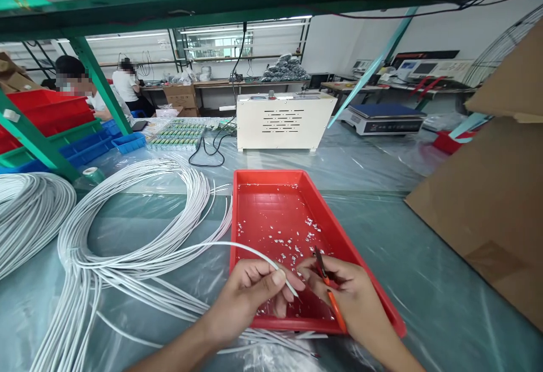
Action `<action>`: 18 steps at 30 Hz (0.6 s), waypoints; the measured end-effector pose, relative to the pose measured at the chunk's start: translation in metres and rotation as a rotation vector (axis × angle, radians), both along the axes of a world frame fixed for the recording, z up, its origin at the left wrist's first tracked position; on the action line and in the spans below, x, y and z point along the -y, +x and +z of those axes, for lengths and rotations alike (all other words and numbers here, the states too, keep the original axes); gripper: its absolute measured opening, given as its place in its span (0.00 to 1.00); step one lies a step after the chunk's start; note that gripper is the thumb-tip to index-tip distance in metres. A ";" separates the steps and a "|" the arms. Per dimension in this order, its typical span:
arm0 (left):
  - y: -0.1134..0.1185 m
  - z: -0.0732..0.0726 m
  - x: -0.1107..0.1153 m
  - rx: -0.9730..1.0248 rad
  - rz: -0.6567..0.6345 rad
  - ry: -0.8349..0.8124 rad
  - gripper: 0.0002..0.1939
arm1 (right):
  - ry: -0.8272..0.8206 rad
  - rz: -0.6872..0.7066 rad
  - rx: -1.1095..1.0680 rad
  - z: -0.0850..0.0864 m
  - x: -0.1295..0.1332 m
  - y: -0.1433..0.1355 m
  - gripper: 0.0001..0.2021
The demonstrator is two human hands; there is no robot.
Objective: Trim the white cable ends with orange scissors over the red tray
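Nearest, at 6 o'clock: left hand (250, 298) pinching the free end of a thin white cable (237, 246) between thumb and fingertips, grasping it just short of the tip, over the near edge of the red tray (271, 182). Just beside, toward 5 o'clock: right hand (345, 293) closed around a small cutting tool (328, 290) with orange handles, dark blades pointing up toward the cable tip. Cable likely light and springy, bending in a long arc leftward, apt to slip in a loose pinch; best held close to the end, as here, for control. Tool probably light and rigid, sharp at the blades, so taken by the handles. Inside the tray, small pale scraps (292, 242) scattered, likely featherweight and easy to blow about. At 9 o'clock on the plastic-covered table (424, 270): a big loose coil of white cables (127, 225), soft and tangle-prone. At 3 o'clock, a cardboard box (492, 191), cut off by the frame. Farther, at 12 o'clock, a cream machine case (284, 120); at 10 o'clock, coloured bins (63, 129) and two people seated. Hard to tell: whether the blades touch the cable, what the scraps are, and the far end of the held cable lost in the coil.
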State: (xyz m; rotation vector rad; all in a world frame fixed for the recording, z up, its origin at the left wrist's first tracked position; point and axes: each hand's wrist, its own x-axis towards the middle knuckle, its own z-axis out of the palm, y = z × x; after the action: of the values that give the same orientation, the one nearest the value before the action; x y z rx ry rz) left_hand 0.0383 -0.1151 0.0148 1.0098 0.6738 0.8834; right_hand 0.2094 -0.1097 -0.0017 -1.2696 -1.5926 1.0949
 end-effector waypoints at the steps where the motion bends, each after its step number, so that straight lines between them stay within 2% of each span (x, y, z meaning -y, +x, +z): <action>1: 0.000 -0.001 -0.001 0.012 0.030 -0.025 0.13 | 0.024 -0.022 0.021 -0.003 -0.002 0.001 0.05; 6: 0.002 -0.006 -0.004 0.088 0.117 -0.156 0.12 | 0.211 -0.105 0.314 -0.018 -0.005 0.007 0.04; 8: 0.003 -0.008 -0.006 0.111 0.131 -0.181 0.12 | 0.242 -0.143 0.462 -0.020 -0.004 0.008 0.08; 10: 0.003 -0.009 -0.006 0.116 0.141 -0.177 0.12 | 0.233 -0.144 0.513 -0.018 -0.002 0.007 0.09; 13: 0.003 -0.008 -0.008 0.081 0.151 -0.110 0.12 | 0.161 -0.092 0.356 -0.007 0.003 0.002 0.05; 15: 0.001 -0.007 -0.009 0.038 0.159 -0.051 0.12 | 0.052 -0.036 0.195 0.003 0.009 -0.001 0.09; 18: -0.003 -0.004 -0.010 -0.047 0.175 0.034 0.13 | -0.143 0.211 -0.011 0.013 0.018 -0.005 0.18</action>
State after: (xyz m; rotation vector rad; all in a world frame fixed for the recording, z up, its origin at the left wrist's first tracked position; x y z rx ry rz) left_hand 0.0355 -0.1046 0.0109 1.0146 0.7981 1.0291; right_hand 0.2048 -0.1274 0.0109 -1.2042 -1.6941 1.3662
